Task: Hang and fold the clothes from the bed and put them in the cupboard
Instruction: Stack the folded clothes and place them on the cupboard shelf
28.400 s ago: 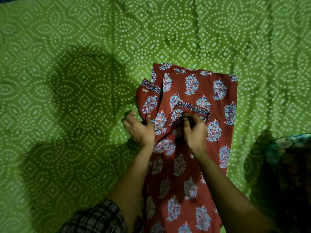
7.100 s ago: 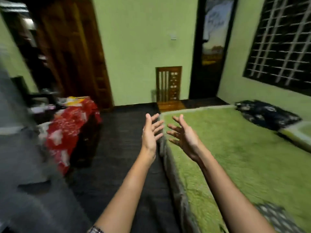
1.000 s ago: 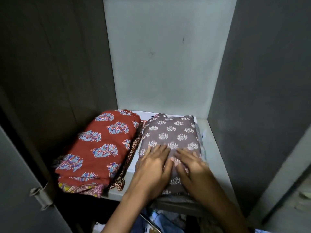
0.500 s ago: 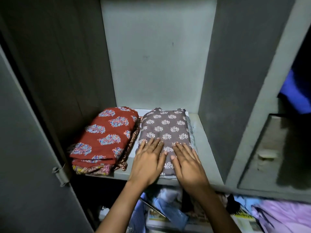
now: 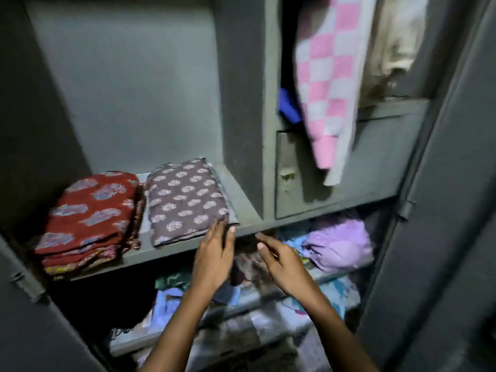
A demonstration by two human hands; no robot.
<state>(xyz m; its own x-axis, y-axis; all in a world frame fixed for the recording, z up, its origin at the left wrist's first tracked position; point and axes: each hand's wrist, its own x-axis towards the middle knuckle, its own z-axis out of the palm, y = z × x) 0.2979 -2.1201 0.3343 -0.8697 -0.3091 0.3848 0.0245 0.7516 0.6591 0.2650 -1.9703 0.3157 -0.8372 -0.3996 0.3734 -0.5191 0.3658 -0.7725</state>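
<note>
A folded brown cloth with white flower prints [image 5: 185,200] lies on the grey cupboard shelf [image 5: 241,194]. To its left sits a folded red cloth with blue prints [image 5: 88,213] on top of other folded pieces. My left hand [image 5: 214,256] is just in front of the shelf edge, fingers straight, its fingertips at the brown cloth's near right corner. My right hand [image 5: 281,261] hovers to the right and below the shelf, fingers relaxed, holding nothing.
A pink-and-white checked cloth [image 5: 330,84] hangs in the right compartment above a small locker door [image 5: 292,173]. A lilac garment [image 5: 338,242] and several mixed clothes fill the lower shelf. Grey cupboard doors [image 5: 440,210] stand open at both sides.
Both hands have lifted off the brown cloth and drawn back toward me. The view has swung right, showing the right compartment.
</note>
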